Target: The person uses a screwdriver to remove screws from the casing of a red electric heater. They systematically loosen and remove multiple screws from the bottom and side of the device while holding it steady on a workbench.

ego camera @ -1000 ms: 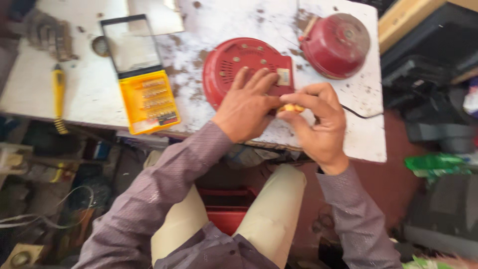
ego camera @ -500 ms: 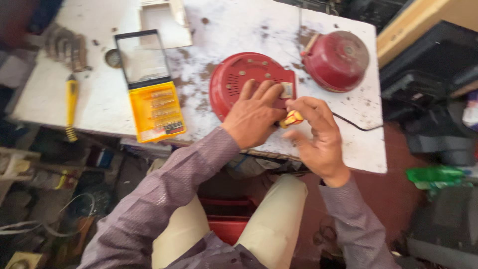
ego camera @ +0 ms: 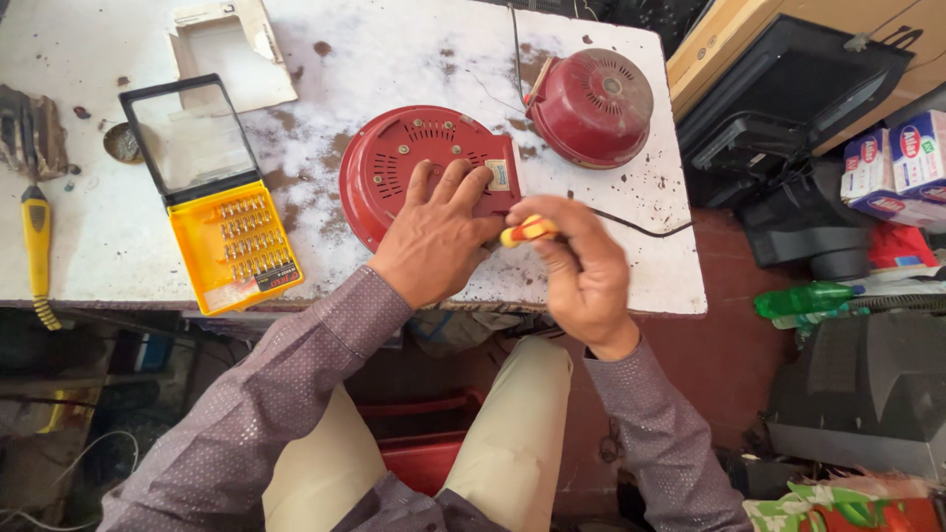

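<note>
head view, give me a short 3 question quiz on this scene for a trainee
1. True or false: the left hand rests flat on the round red base.
2. What does the right hand hold?
A. pliers
B. a small yellow and red screwdriver
C. a cable
3. Fill in: the open yellow bit case lies on the white table to the ___ of the red base.

Key:
1. True.
2. B, the screwdriver sits in the right hand's grip beside the base.
3. Left. The red dome cover lies to the right.
</note>
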A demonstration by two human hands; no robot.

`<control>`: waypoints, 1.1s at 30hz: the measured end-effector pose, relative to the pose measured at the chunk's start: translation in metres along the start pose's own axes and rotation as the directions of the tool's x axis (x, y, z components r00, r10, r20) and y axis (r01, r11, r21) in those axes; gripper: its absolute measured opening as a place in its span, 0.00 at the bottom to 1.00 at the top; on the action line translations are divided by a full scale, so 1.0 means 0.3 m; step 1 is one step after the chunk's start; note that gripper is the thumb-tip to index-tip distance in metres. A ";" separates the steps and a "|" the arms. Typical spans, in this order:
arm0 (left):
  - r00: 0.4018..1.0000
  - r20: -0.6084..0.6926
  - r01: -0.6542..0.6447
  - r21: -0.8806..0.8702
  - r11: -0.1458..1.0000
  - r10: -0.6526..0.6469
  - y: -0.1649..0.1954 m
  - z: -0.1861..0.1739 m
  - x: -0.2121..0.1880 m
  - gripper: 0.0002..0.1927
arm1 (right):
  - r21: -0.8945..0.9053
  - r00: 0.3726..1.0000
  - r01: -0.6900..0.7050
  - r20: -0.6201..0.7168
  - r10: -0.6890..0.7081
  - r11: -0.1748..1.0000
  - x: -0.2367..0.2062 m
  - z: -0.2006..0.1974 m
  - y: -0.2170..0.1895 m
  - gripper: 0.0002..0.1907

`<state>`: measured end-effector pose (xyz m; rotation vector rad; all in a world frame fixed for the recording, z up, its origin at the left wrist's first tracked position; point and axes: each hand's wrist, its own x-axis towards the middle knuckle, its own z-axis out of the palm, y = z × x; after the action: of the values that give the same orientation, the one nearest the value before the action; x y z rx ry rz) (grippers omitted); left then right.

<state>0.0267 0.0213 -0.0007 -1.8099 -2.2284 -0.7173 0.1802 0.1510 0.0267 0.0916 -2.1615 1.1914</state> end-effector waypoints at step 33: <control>0.991 -0.054 -0.076 0.536 0.841 0.124 0.109 0.119 -0.011 0.24 | 0.126 0.936 0.037 -0.351 0.009 0.991 -0.096 -0.134 0.015 0.15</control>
<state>0.0645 0.0399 -0.0248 -1.5576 -1.9896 -0.1191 0.2217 0.1777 0.0216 -0.0471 -1.7688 1.2370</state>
